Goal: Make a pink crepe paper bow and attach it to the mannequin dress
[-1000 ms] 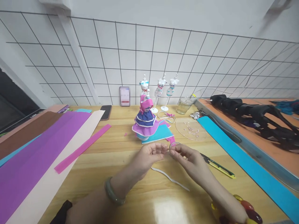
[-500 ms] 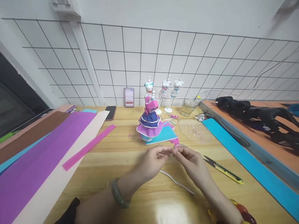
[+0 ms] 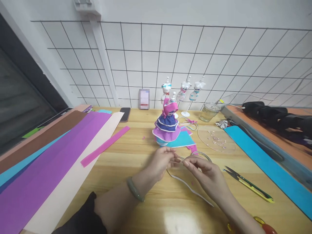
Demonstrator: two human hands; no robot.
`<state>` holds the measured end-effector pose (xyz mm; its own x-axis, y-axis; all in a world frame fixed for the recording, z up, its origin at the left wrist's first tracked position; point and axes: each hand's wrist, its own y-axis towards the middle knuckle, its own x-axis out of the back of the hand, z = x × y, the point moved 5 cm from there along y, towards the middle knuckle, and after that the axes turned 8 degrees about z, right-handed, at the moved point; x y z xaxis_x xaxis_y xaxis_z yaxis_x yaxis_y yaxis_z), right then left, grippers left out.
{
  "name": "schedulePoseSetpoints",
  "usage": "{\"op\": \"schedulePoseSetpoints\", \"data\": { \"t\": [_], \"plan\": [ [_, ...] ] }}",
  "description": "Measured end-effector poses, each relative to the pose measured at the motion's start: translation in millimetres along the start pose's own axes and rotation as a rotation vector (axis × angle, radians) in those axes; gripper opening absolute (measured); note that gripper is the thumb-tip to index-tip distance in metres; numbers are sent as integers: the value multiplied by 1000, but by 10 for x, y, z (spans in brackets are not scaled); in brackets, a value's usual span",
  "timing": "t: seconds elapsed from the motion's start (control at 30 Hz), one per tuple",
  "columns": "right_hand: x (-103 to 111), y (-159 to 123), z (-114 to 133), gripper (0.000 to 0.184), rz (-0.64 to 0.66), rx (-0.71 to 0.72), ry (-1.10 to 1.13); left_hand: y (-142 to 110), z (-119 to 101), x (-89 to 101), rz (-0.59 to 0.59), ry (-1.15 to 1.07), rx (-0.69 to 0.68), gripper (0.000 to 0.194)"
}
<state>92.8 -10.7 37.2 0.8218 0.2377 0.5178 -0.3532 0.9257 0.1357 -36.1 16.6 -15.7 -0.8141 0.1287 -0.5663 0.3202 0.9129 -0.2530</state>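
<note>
Pale strip (image 3: pixel 179 178) pinched between two hands, dressed mannequin (image 3: pixel 167 123) just beyond

Held part sits at the front middle of the wooden table (image 3: pixel 117 198), just above the surface; left hand (image 3: pixel 159 162) has fingers curled in, seemingly grasping the strip, exact contact partly hidden; right hand (image 3: pixel 207 172) nips it between thumb and forefinger; wavy white length on the tabletop below looks like the same strip, join near the left hand too thin to confirm; pale loop (image 3: pixel 207 155) shows behind the right hand.

Progress: mannequin wears a pink hood and tiered blue and purple skirt, white edging on the tiers, so that much looks done; strip is apart from it, so its own work reads as midway, not finished; how much handling is left, cannot tell; snips (image 3: pixel 251 185) lie right of the right hand, untouched; pink strip (image 3: pixel 106 146) lies flat at left, also untouched; three more mannequins (image 3: pixel 184 91) stand behind with only small coloured bits on, so they look barely dressed.
</note>
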Motion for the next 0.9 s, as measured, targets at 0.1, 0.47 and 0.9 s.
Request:
{"op": "schedulePoseSetpoints", "data": {
  "t": [0.1, 0.47, 0.9],
  "plan": [
    [-34, 95, -72, 26, 15, -71, 77, 33, 22, 136, -68, -266, 18, 13],
    [-278, 573, -202, 26, 253, -111, 330, 197, -23, 297, 22, -370, -35, 7],
    [-385, 729, -542, 28, 229, -89, 513, 258, 11, 314, 89, -331, -32, 3]
  ]
}}
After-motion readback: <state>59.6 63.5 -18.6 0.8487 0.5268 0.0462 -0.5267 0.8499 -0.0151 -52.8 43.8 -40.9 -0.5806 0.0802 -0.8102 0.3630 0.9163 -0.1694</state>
